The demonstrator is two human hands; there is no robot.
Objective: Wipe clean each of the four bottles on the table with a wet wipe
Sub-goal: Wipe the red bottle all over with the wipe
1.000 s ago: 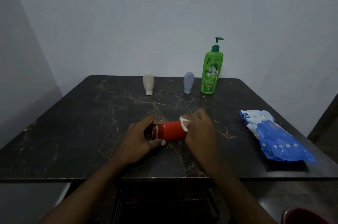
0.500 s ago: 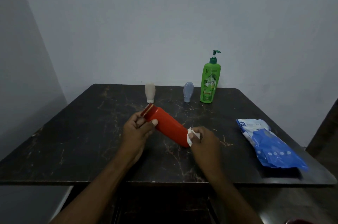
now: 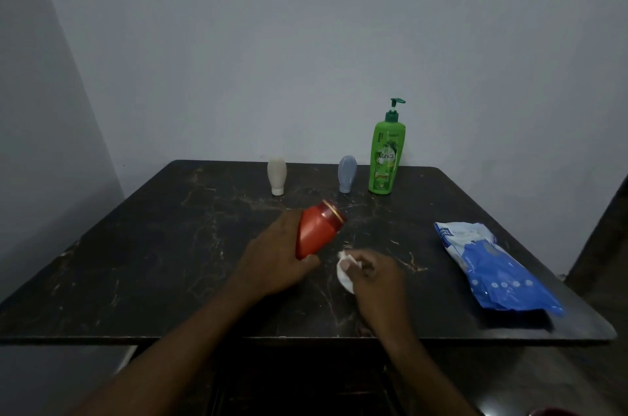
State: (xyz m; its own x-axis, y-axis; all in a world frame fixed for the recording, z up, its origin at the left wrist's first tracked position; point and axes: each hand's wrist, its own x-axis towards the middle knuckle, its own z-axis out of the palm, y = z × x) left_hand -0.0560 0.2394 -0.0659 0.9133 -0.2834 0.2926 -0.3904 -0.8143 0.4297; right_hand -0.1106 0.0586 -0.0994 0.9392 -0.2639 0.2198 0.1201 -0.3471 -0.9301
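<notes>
Left hand grips red bottle; right hand half-hides wipe.

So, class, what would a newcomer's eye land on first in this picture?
The red bottle, tilted over the middle of the table in the left hand. Just right of it, the right hand pinches a white wet wipe. The tall green pump bottle stands at the far edge.

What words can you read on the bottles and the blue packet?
"Vatika": on the label of the green pump bottle.
The smaller print on that label is too small to read.
The print on the blue wipes packet is too blurred to read.
No words show on the red bottle, white bottle or grey-blue bottle.
</notes>
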